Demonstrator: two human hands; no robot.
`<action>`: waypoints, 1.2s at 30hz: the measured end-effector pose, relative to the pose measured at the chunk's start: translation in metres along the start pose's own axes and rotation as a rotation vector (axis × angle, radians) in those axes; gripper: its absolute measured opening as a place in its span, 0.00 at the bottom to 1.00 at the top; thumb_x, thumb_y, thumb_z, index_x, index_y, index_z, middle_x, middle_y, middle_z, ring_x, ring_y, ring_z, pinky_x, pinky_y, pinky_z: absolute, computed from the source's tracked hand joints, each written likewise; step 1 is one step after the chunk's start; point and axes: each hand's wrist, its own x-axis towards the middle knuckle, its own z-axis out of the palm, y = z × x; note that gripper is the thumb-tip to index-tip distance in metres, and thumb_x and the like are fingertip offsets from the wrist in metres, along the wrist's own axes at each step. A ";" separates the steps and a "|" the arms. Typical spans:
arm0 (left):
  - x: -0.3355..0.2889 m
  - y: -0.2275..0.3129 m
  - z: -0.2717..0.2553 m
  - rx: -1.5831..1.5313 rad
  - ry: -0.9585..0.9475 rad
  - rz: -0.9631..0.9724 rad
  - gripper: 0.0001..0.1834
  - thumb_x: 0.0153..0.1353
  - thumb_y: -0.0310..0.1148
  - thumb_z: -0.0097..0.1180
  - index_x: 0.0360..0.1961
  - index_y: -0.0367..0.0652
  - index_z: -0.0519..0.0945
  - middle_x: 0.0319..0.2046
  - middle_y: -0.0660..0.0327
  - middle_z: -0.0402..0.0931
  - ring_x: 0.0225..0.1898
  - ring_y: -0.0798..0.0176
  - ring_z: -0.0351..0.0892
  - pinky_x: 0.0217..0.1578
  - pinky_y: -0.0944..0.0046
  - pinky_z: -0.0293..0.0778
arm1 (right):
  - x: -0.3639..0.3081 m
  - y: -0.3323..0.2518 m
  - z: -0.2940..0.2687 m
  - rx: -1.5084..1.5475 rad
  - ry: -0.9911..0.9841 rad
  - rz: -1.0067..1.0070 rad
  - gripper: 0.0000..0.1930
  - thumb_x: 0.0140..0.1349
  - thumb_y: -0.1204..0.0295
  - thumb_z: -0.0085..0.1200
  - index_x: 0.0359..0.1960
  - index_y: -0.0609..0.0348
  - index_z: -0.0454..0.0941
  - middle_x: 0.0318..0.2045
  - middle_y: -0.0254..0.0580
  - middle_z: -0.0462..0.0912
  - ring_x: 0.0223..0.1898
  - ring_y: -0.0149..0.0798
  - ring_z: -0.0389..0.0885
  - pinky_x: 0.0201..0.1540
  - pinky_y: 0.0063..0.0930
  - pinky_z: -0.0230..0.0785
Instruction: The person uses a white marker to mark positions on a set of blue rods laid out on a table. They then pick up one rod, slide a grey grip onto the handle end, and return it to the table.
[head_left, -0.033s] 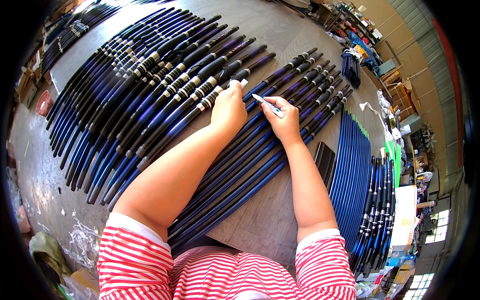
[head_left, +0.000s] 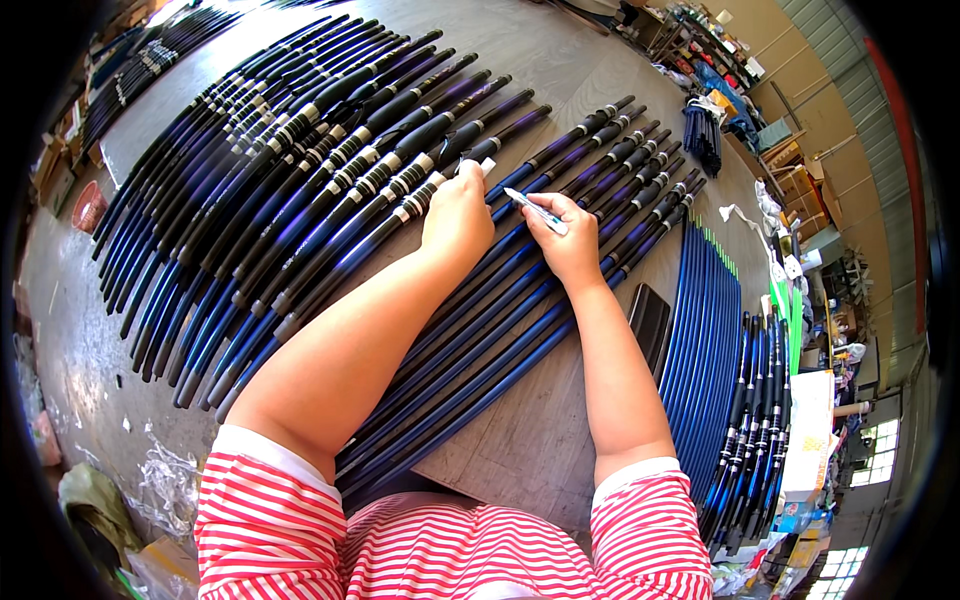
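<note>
Many long dark blue and black rods (head_left: pixel 330 190) with banded grips lie side by side across a grey table (head_left: pixel 530 450). My left hand (head_left: pixel 458 215) presses down on one rod near its banded end, a small white piece at its fingertips. Just to its right, my right hand (head_left: pixel 570 240) grips a slim white pen-like tool (head_left: pixel 535 210), its tip pointing left toward the rod under my left hand. More rods (head_left: pixel 600 160) run beneath both forearms toward the table's near edge.
Another batch of blue rods (head_left: pixel 715 340) lies along the table's right side, with a flat black piece (head_left: pixel 650 320) beside it. Shelves, cardboard boxes (head_left: pixel 800 185) and clutter stand at the far right. Plastic scraps (head_left: pixel 165 480) litter the floor at the lower left.
</note>
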 end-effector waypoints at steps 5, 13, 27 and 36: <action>0.000 -0.002 0.003 0.006 0.013 -0.026 0.18 0.45 0.20 0.59 0.35 0.38 0.65 0.32 0.51 0.76 0.38 0.44 0.75 0.39 0.53 0.70 | 0.000 -0.001 -0.001 -0.018 -0.012 0.011 0.10 0.53 0.70 0.58 0.34 0.63 0.80 0.25 0.43 0.82 0.26 0.29 0.80 0.32 0.22 0.70; 0.000 -0.001 0.001 0.004 0.005 -0.031 0.17 0.45 0.20 0.58 0.35 0.38 0.65 0.32 0.50 0.76 0.38 0.44 0.75 0.39 0.52 0.69 | 0.000 0.004 0.001 0.047 0.016 0.029 0.09 0.51 0.72 0.58 0.33 0.63 0.80 0.25 0.41 0.82 0.26 0.28 0.79 0.32 0.21 0.71; -0.001 0.005 -0.001 0.047 -0.040 -0.042 0.28 0.42 0.34 0.69 0.37 0.38 0.63 0.35 0.53 0.76 0.41 0.45 0.75 0.41 0.53 0.71 | 0.000 0.006 -0.004 -0.042 0.201 0.029 0.07 0.47 0.72 0.59 0.27 0.62 0.78 0.21 0.43 0.82 0.23 0.36 0.81 0.29 0.25 0.72; -0.002 0.009 -0.005 0.034 -0.057 -0.035 0.25 0.44 0.33 0.67 0.35 0.38 0.64 0.33 0.47 0.74 0.42 0.44 0.73 0.42 0.53 0.69 | 0.000 0.003 -0.002 -0.041 0.167 0.030 0.07 0.48 0.72 0.60 0.27 0.62 0.79 0.22 0.44 0.82 0.24 0.36 0.82 0.30 0.25 0.72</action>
